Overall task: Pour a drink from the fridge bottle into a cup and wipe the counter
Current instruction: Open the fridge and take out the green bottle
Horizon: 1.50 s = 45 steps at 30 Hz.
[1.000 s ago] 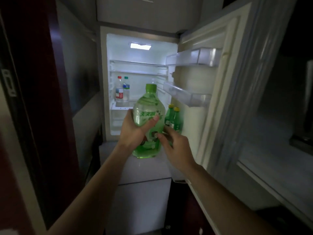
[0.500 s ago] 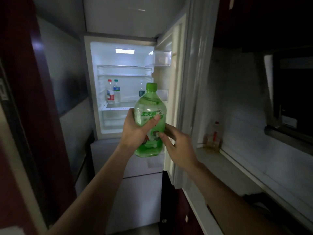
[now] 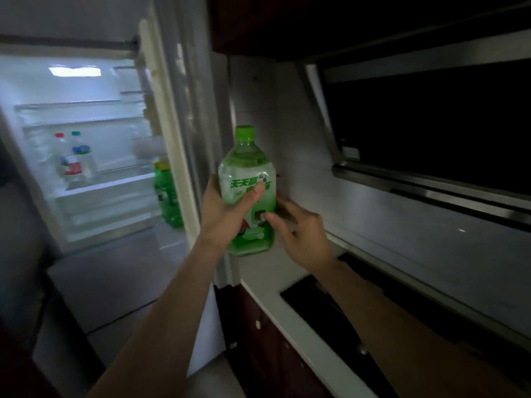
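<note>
Green drink bottle (image 3: pixel 247 193) held upright above pale counter (image 3: pixel 275 285) corner, just right of open fridge door (image 3: pixel 184 133), left hand (image 3: pixel 227 214) clasped round its label, right hand (image 3: pixel 301 234) fingertips touching its lower side, cap on.

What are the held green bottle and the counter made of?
Green bottle: looks like clear green-tinted plastic, glossy; liquid shows through, with a printed label and opaque green screw cap. Counter: pale, smooth and matte, possibly stone or laminate; too dim to tell.
</note>
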### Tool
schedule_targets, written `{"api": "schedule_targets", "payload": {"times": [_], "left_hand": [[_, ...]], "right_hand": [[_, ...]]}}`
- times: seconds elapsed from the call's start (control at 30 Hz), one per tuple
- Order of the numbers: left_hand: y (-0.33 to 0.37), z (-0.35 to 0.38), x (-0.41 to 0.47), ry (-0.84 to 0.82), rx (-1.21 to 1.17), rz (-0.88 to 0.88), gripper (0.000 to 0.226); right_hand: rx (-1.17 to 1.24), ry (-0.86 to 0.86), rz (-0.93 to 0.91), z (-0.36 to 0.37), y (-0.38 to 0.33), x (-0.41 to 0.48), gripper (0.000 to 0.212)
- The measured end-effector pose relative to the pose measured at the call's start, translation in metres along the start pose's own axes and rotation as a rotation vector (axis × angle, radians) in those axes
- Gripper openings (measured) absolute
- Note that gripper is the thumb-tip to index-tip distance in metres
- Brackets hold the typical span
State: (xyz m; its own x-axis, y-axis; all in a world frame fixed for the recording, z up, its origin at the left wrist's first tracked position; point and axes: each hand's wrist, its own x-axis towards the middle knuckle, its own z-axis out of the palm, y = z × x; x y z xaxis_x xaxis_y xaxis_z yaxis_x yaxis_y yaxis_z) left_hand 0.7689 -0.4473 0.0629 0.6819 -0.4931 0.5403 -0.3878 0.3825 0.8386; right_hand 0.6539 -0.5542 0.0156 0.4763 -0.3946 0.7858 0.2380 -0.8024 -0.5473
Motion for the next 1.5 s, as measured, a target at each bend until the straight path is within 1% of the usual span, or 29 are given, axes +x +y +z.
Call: {"api": "schedule_targets", "payload": {"times": [0.1,0.2,0.23,0.33,0.37,0.5,0.53,0.57,0.67,0.7,0.77,0.83,0.9,1.13,1.2,1.33,1.5], "left_hand": [[-0.005,0.032,-0.021,-0.132,-0.114,-0.005,0.068],[-0.007,0.067,-0.056,-0.274,-0.206,-0.026,0.05],[-0.006,0.078,-0.069,-0.318,-0.237,-0.035,0.049],[-0.001,0.117,-0.106,-0.462,-0.333,-0.072,0.066],[0.004,0.131,-0.119,-0.501,-0.354,-0.078,0.065],[0.03,0.183,-0.17,-0.677,-0.423,-0.034,0.03],[0.036,0.195,-0.181,-0.711,-0.437,-0.026,0.027],[0.041,0.206,-0.193,-0.736,-0.444,-0.021,0.029],[0.055,0.24,-0.228,-0.771,-0.477,-0.042,0.056],[0.06,0.252,-0.241,-0.787,-0.486,-0.053,0.059],[0.071,0.277,-0.267,-0.825,-0.493,-0.068,0.056],[0.084,0.3,-0.295,-0.851,-0.507,-0.08,0.061],[0.099,0.324,-0.324,-0.877,-0.515,-0.089,0.063],[0.142,0.4,-0.422,-0.945,-0.539,-0.132,0.065],[0.149,0.419,-0.446,-0.978,-0.536,-0.145,0.07],[0.153,0.452,-0.483,-1.038,-0.522,-0.184,0.07],[0.148,0.501,-0.511,-1.149,-0.534,-0.27,0.073]], "right_hand": [[-0.106,0.073,0.077,-0.04,-0.009,-0.033,0.04],[-0.217,0.137,0.178,-0.078,-0.026,-0.078,0.036],[-0.253,0.154,0.214,-0.091,-0.033,-0.094,0.035],[-0.366,0.217,0.294,-0.135,-0.055,-0.137,0.034],[-0.402,0.24,0.315,-0.152,-0.062,-0.15,0.034],[-0.529,0.316,0.36,-0.212,-0.092,-0.196,0.04],[-0.555,0.335,0.362,-0.224,-0.098,-0.207,0.042],[-0.579,0.355,0.362,-0.236,-0.104,-0.219,0.042],[-0.645,0.418,0.375,-0.27,-0.114,-0.253,0.04],[-0.658,0.438,0.383,-0.282,-0.118,-0.265,0.04],[-0.678,0.47,0.396,-0.309,-0.127,-0.288,0.042],[-0.703,0.485,0.397,-0.34,-0.139,-0.309,0.04],[-0.741,0.486,0.389,-0.371,-0.153,-0.33,0.037],[-0.836,0.493,0.432,-0.469,-0.192,-0.407,0.041],[-0.858,0.504,0.453,-0.489,-0.201,-0.428,0.039],[-0.869,0.506,0.493,-0.523,-0.21,-0.461,0.038],[-0.923,0.554,0.505,-0.561,-0.2,-0.489,0.031]]}}
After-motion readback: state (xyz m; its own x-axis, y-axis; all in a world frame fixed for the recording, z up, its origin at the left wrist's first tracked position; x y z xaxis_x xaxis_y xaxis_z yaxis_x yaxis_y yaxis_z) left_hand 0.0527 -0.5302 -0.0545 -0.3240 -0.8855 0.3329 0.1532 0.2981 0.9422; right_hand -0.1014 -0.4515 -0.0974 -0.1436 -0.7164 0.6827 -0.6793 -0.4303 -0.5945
